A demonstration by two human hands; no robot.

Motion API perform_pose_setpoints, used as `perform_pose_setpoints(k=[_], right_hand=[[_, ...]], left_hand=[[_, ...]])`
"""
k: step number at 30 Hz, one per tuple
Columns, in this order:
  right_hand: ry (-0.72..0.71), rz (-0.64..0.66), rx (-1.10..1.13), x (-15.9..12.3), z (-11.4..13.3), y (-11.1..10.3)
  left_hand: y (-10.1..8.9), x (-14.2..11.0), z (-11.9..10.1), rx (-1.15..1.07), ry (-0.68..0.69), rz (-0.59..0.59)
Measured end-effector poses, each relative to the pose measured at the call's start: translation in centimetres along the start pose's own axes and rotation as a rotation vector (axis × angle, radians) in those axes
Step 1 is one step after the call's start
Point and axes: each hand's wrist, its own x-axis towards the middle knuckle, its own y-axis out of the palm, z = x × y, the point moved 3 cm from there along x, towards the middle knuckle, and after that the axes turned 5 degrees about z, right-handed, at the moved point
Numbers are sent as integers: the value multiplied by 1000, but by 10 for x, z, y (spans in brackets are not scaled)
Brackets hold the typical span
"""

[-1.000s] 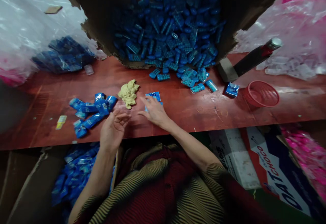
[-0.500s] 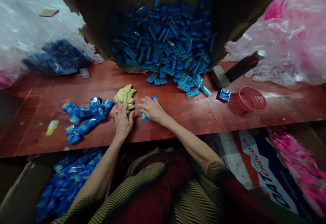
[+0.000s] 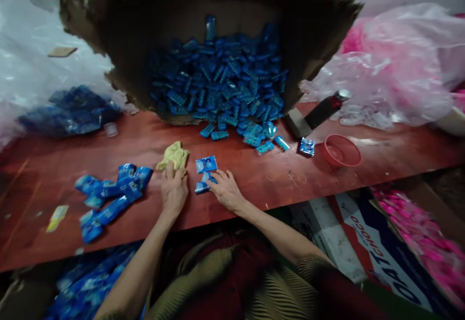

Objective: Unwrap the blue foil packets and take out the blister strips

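Two flat blue packets lie on the red bench in front of the person, one just behind the other. The right hand has its fingertips on the nearer one. Its fingers are a bit apart, but I can't tell if its grip pinches the packet. The left hand has its fingers on a crumpled yellow cloth; I can't tell if that grip is closed on it. Left of the cloth is a small pile of blue packs, and near that a yellow and white slip. Past the hands sits a big torn cardboard box with lots of little blue tubes inside. Some tubes lie on the bench too. To the right stands a red basket.
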Motion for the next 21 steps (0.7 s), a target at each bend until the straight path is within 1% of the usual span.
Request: perform_pose_setpoints(k=[1,3,5,6,8,10,11,13,14,15,16,18,19,21], right_hand=[[4,10,2,-1,1,-1],[-3,32,23,-3,2,-6],[-19,41,77,-1,-5,-18],[-21,32,107,0,-13,-28],[12,-24,150,6,-42,-53],[136,-143,133,12,-89,-83],[243,-213,110,16,-116,-97],[521,-334,46,22,-169,-117],[641,-356,24,25,-191,-121],[721,-346,13,29,-208,-123],[773,-331,6,33,-219,-121],[792,-305,6,39,-225,-113],[766,-295,14,40,-223,-107],[660,-267,41,41,-212,-98]], left_hand=[[1,-5,-2,-10,1,13],[0,-13,-5,-28,4,1],[-3,-15,-9,-26,8,-2],[-6,-15,-11,-19,22,6],[-13,-10,-18,13,45,-54],[-18,3,-28,42,79,-121],[-18,13,-34,43,107,-139],[-10,42,-49,20,174,-130],[-4,61,-56,2,197,-132],[5,82,-62,-8,196,-122],[14,103,-67,-22,182,-103],[35,143,-75,-59,120,-35],[44,159,-77,-71,91,-5],[58,184,-78,-70,32,1]])
